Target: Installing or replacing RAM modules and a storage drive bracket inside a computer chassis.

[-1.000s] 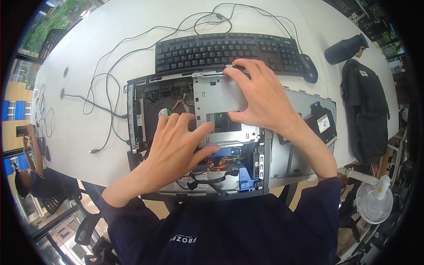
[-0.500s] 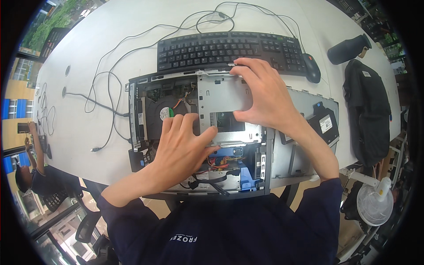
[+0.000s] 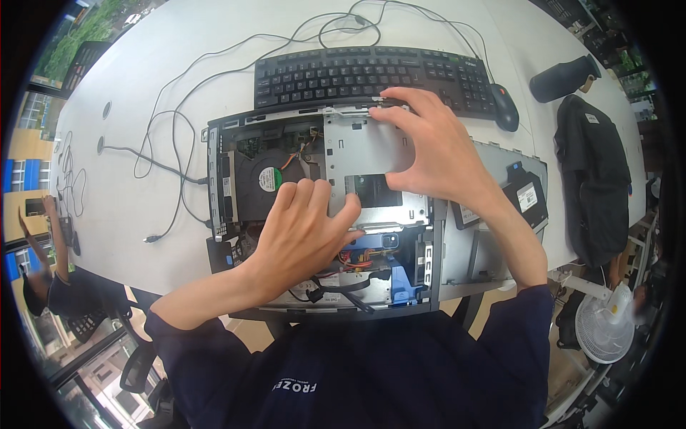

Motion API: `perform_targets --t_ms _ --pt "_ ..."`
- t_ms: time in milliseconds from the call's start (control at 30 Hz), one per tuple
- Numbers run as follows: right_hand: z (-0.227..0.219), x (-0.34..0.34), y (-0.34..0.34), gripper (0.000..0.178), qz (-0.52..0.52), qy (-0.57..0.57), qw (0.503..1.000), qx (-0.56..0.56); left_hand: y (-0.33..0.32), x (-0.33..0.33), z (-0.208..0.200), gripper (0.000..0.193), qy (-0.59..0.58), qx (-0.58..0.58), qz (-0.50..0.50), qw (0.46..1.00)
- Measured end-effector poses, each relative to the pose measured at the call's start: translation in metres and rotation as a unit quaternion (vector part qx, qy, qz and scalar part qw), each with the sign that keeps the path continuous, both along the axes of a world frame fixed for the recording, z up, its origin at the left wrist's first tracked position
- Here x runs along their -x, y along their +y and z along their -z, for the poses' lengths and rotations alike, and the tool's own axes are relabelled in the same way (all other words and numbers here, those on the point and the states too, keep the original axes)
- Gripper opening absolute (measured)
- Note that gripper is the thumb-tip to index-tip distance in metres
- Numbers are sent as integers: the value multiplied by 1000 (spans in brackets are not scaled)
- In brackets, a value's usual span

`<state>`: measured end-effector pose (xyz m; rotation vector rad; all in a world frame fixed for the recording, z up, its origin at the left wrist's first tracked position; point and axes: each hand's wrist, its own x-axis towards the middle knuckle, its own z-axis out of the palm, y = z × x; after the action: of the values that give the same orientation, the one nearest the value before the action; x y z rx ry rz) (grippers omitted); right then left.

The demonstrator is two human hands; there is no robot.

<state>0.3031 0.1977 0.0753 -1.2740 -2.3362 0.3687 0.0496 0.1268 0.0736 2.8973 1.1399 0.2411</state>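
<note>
An open desktop computer case (image 3: pixel 214 161) lies on the table before me. Across its right part sits a silver metal drive cage (image 3: pixel 357 151) with a rectangular cutout. My right hand (image 3: pixel 437 154) spans this cage, fingertips at the far edge and thumb beside the cutout. At the cage's left near side, my left hand (image 3: pixel 296 225) grips with curled fingers, its thumb reaching the near edge; the fingertips are partly hidden. Left of the cage is a black blower fan (image 3: pixel 251 187) with a green-and-white label. Below it show colored wires (image 3: pixel 355 259) and a blue plastic latch (image 3: pixel 402 284).
Behind the case lie a black keyboard (image 3: pixel 343 77) and a mouse (image 3: pixel 504 107). A removed side panel (image 3: pixel 457 261) with a black drive part (image 3: pixel 524 196) is at right, beyond it a black bag (image 3: pixel 594 179) and a dark bottle (image 3: pixel 564 79). Cables (image 3: pixel 179 143) trail left.
The drive cage has shifted slightly to the right within the case, and both hands have moved right with it. My left-hand fingers are curled a little more.
</note>
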Motion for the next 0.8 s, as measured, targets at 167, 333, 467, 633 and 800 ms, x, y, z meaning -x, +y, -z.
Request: perform_targets --t_ms 167,333,467,633,800 --pt "0 -2 -1 73 3 -9 1000 0 5 3 6 39 -31 25 24 999" --pt "-4 -3 -2 85 2 21 999 46 3 1 7 38 -40 36 22 998" --pt "-11 -17 -8 107 20 40 995 89 4 4 9 38 -52 31 23 998" --pt "-11 -17 -55 135 122 29 977 172 1 3 11 36 -33 30 15 999" --pt "-10 -14 -64 149 82 33 974 210 4 2 12 35 -21 19 26 999"
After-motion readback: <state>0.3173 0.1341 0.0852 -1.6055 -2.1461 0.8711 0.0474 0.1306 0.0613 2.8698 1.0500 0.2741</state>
